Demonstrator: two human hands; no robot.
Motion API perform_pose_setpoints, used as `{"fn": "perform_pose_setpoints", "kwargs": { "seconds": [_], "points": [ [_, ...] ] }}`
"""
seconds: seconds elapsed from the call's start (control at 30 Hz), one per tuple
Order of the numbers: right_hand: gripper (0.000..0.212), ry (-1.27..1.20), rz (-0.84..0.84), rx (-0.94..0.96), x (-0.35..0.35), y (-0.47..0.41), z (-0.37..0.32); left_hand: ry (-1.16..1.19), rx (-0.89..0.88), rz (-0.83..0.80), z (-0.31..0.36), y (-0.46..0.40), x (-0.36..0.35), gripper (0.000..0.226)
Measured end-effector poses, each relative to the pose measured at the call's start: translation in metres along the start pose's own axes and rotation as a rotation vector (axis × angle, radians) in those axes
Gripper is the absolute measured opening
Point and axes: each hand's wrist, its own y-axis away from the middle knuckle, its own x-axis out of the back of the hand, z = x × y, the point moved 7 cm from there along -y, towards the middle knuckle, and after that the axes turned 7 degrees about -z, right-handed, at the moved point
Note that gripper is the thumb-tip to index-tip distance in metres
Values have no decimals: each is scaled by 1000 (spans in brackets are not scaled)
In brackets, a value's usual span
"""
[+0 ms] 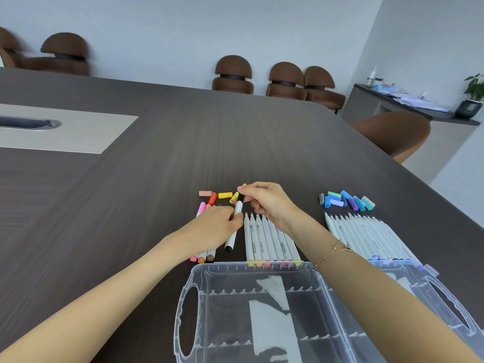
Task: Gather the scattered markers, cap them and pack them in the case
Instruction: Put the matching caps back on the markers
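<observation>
Gripping white marker mid-barrel, left hand holds it tilted toward 12 o'clock. Right hand pinches black cap at marker's far end. Warm-coloured caps lie loose at 11 o'clock of hands. Uncapped warm markers in row just beyond clear case, at 6 o'clock. Blue caps and cool markers at 3 o'clock.

An office meeting room.
A large dark wood-grain conference table with a recessed cable port, brown padded chairs lined along a plain white wall, and a sideboard bearing papers and a potted plant.
</observation>
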Motion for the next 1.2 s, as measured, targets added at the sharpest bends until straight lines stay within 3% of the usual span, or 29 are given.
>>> {"fn": "perform_pose_setpoints", "kwargs": {
  "seconds": [0.17,0.37,0.57,0.77,0.83,0.93,1.03,1.2],
  "points": [
    [21,180,-44,55,3,2,-16,-114,67,-44,-7,4,21,41],
    [15,559,62,76,34,4,-21,-373,333,38,-53,11,56,38],
    [18,700,41,93,35,4,-11,-426,438,-111,-66,8,39,19],
    [19,699,53,85,41,3,-11,-361,377,-63,-60,1,36,50],
    [21,703,55,84,44,5,-12,-326,314,52,-53,-1,42,46],
    [23,721,76,74,50,6,-13,-233,80,169,-24,-1,45,26],
    [23,702,93,65,55,7,-12,-154,-58,52,13,0,18,21],
    [23,705,96,69,56,8,-13,-285,22,-13,26,-17,-16,34]
  ]
}}
